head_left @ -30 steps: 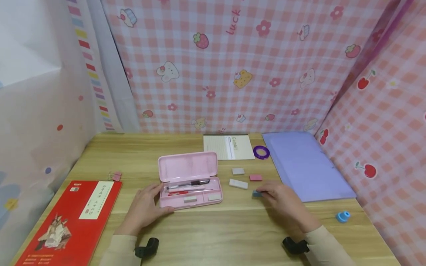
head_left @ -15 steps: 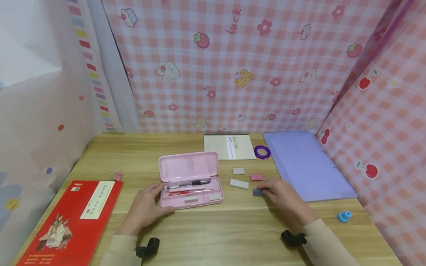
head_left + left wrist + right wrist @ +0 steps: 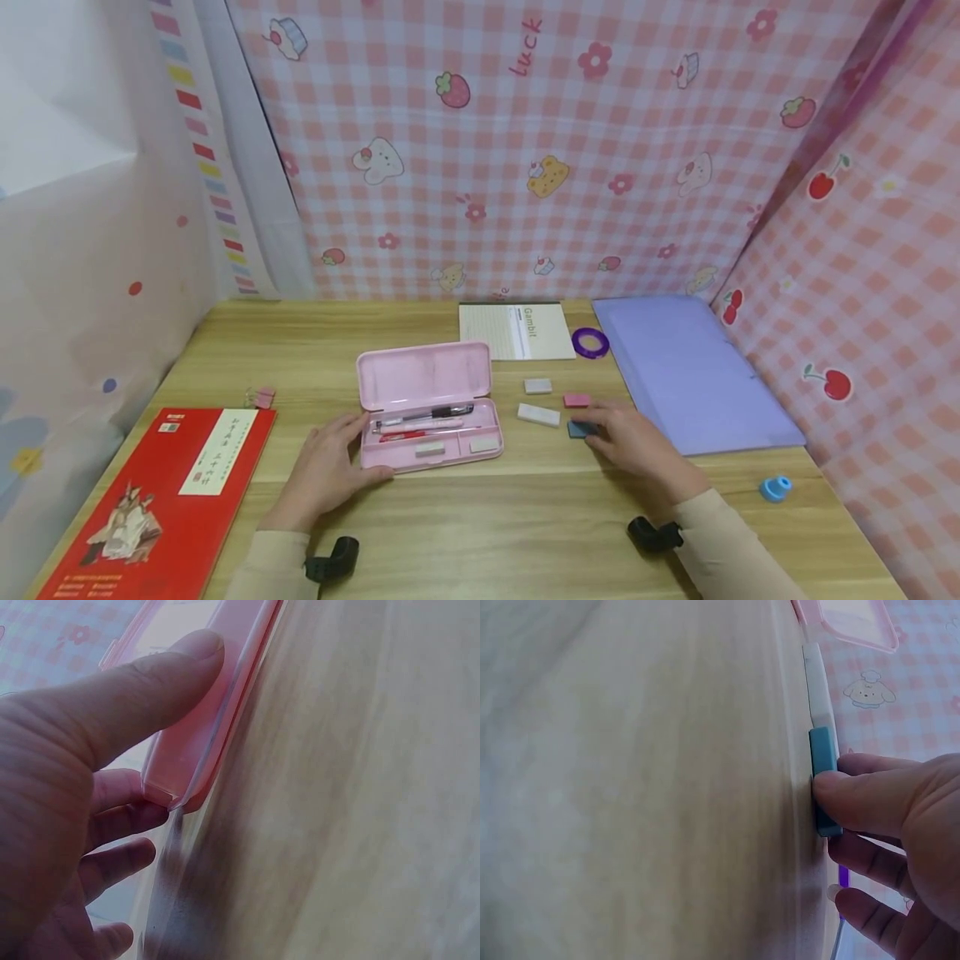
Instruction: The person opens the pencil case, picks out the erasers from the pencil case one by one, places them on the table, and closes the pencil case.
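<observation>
An open pink pencil case (image 3: pixel 423 379) lies on the table with pens (image 3: pixel 435 412) inside and two whitish erasers in its front compartments. My left hand (image 3: pixel 327 468) holds its left end. In the left wrist view the thumb (image 3: pixel 161 686) lies along the case's front side, and fingertips touch its corner. To the right, my right hand (image 3: pixel 637 442) pinches a blue eraser (image 3: pixel 580 429) at the table surface. In the right wrist view the thumb (image 3: pixel 855 796) lies on the blue eraser's near face, with a finger behind it. Just beyond are a pink eraser (image 3: pixel 577 401) and two white erasers (image 3: pixel 538 415).
A red book (image 3: pixel 161 500) lies at the left, with a pink binder clip (image 3: pixel 262 397) above it. At the back are a notepad (image 3: pixel 517 332) and a purple tape roll (image 3: pixel 591 342). A lilac folder (image 3: pixel 693 375) and a small blue cap-like object (image 3: pixel 776 489) lie at the right.
My right hand has shifted slightly left and away from me, with the blue eraser moving a little toward the pink one. The left hand and pencil case stay put.
</observation>
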`<state>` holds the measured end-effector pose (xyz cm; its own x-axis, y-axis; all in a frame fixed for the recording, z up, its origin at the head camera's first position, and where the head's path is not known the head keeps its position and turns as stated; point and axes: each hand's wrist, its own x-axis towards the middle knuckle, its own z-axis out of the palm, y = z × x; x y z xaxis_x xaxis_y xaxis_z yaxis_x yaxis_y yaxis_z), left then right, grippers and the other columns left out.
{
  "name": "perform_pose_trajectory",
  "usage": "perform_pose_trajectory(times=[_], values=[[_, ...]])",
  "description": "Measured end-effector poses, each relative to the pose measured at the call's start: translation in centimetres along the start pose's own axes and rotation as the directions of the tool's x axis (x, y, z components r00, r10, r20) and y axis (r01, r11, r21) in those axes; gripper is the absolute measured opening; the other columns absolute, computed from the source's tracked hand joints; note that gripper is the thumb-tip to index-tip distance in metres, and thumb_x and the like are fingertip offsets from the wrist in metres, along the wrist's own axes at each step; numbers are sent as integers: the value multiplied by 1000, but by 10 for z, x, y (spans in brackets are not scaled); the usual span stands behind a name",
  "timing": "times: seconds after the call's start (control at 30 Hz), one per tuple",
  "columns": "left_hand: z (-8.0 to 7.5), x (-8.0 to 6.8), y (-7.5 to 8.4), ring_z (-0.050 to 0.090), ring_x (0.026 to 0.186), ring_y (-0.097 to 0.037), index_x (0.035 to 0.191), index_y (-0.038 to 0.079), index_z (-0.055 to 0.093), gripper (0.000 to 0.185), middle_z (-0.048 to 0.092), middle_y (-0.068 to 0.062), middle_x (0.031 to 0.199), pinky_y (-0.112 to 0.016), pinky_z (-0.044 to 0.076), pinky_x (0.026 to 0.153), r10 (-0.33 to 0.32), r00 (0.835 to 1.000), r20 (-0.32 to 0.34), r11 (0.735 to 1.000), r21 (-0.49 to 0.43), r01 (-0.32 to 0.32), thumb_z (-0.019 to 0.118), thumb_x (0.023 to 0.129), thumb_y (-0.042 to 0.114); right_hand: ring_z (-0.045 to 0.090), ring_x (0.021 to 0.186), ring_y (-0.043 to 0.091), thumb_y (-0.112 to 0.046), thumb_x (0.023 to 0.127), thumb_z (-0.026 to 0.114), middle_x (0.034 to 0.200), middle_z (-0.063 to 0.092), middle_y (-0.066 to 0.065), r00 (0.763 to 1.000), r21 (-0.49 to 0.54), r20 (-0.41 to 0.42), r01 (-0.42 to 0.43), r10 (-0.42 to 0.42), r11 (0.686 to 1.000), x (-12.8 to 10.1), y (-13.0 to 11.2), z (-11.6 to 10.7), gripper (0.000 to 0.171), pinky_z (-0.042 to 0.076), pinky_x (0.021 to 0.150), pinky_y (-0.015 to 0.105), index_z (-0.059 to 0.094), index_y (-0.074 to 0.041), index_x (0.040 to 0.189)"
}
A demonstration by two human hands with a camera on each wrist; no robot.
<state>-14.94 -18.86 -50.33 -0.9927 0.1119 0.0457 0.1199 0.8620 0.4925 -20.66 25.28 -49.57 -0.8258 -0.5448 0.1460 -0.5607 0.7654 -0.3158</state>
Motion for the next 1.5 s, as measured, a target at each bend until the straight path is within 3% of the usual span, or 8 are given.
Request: perform_pose_trajectory(times=[0.5,0.87,1.13,1.33,1.5], values=[[2,0,-2,39,130,-42,140,4,48,99,48,-20,139,-68,19,107,6,1000,-8,1000,0,-6,80,65,59,61,109,31,-5,81,75,116,66,11,999,0,-31,12,-12,1000,0,2,2,36,51,93,46,70,-10,117],[2,0,-2,41,129,-42,139,2,50,98,50,-20,138,-69,19,107,20,1000,-16,1000,10,-20,81,65,59,60,110,33,-9,85,72,121,62,14,998,40,-13,-64,65,997,-2,-6,-4,36,49,93,49,67,-9,121],[3,1,-3,40,130,-42,139,2,49,99,49,-20,138,-68,19,107,16,1000,-17,1000,7,-16,80,65,60,64,101,26,-14,81,78,111,68,7,984,-47,-165,60,-67,997,19,-42,-8,34,52,89,43,71,-11,114],[3,1,-4,39,131,-42,139,2,49,100,48,-20,139,-68,18,107,11,1000,-11,1000,8,-11,80,65,60,60,112,25,-14,85,73,114,68,6,976,-6,-102,194,-193,981,45,-85,5,28,47,99,40,71,-11,113],[3,1,-3,39,131,-42,139,2,49,100,48,-20,139,-68,18,107,12,1000,-13,1000,5,-12,79,65,61,61,101,14,-14,87,72,106,67,-4,951,2,-86,299,-298,954,66,-120,24,22,51,90,29,73,-15,109]])
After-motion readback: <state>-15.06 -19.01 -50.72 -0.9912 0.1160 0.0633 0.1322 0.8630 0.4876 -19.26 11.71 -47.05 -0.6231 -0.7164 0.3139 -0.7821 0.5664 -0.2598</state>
